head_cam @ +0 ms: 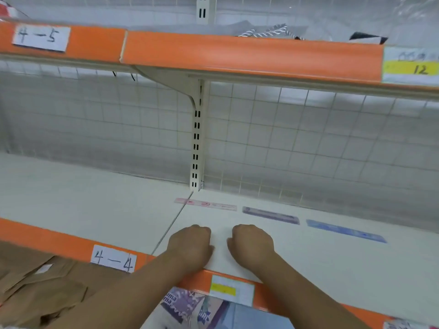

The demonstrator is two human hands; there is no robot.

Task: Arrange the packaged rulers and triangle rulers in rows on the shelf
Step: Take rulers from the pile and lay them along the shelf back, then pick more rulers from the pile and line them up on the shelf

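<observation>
Pink packaged flat ruler [205,204], white shelf's [95,205] back edge: probably light, slick; pinch ends; left hand [190,245], right hand [251,245] fisted, empty.

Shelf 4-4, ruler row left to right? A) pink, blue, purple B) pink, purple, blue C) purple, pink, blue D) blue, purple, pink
B: the pink ruler lies leftmost, the purple ruler in the middle, and the blue ruler farthest right.
</observation>
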